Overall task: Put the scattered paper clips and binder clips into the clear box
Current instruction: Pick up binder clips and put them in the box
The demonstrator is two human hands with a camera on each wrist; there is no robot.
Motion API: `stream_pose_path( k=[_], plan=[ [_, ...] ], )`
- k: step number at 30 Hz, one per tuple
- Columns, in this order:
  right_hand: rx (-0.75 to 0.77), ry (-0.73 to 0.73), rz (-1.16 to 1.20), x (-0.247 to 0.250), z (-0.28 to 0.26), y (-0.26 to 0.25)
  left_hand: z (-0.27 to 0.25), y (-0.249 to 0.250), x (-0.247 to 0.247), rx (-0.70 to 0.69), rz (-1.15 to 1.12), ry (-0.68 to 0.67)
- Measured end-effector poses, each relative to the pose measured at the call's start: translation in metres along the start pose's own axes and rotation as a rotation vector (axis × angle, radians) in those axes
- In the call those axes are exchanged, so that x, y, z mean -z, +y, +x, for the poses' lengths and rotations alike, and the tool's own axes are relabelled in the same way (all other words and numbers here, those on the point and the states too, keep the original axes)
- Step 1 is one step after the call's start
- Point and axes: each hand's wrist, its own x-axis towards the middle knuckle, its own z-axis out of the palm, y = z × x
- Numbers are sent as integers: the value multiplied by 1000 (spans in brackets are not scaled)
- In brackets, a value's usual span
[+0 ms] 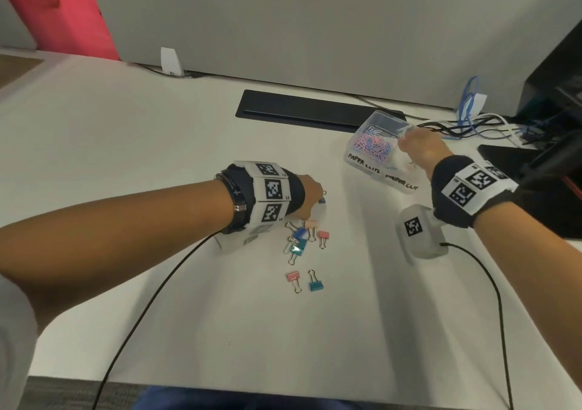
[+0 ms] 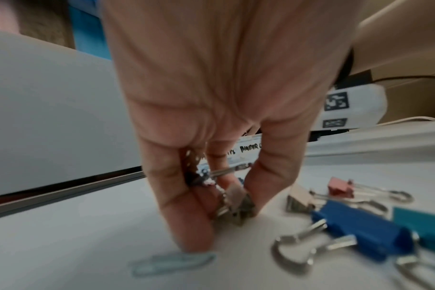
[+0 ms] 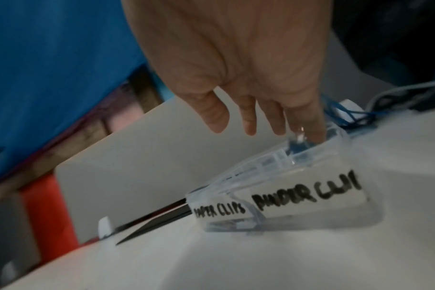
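Landmark: clear box (image 1: 365, 160), standing on the white desk (image 1: 157, 145), two compartments labelled "PAPER CLIPS" and "BINDER CLIPS".
Box contents: the paper-clip compartment holds a heap of pink and blue paper clips (image 1: 373, 147); the binder-clip side is mostly hidden behind the right hand.
Right hand (image 1: 420, 151): over the box's binder-clip compartment — fingers spread and pointing down, one fingertip inside the rim, next to a blue clip; whether it pinches that clip, cannot tell.
Left hand (image 1: 310, 193): well left of the box and nearer the person, fingertips down on the desk, pinching a binder clip (image 2: 236, 204) between thumb and fingers; more metal clips bunched in the curled fingers.
Scattered binder clips (image 1: 304, 241): left of the box, just beside the left hand — blue, teal, pink and beige in a loose cluster.
Outliers: pink clip (image 1: 293, 279) and teal clip (image 1: 315, 283), side by side, nearer the person than the cluster.
Loose paper clip (image 2: 171, 263): pale blue, flat on the desk, just by the left fingertips.
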Motion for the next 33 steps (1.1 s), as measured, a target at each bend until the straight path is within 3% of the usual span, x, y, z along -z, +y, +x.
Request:
stream_pose_path(
  k=[5, 8, 9, 12, 14, 17, 21, 25, 28, 33],
  plan=[
    [93, -27, -159, -7, -8, 10, 1, -4, -4, -31, -157, 39],
    [261, 29, -213, -12, -32, 6, 1, -5, -5, 23, -283, 37],
    [325, -53, -212, -16, -43, 6, 2, -6, -5, 40, -327, 38],
    [440, -521, -261, -31, -87, 4, 9, -13, -5, 55, -417, 26],
    [482, -678, -373, -43, -102, 4, 15, -19, -6, 61, -458, 26],
    [579, -636, -525, -60, -105, 6, 20, -27, -7, 112, -540, 52],
    [585, -560, -544, -69, -101, 3, 20, -33, -3, 176, -760, 56],
    [602, -548, -521, -70, -98, 1, 16, -44, 6, 218, -1232, 144],
    [581, -541, -491, -70, -97, 3, 13, -53, 6, 153, -1480, 113],
    [498, -545, -395, -65, -96, 4, 5, -55, 5, 33, -1605, -17]
  ],
)
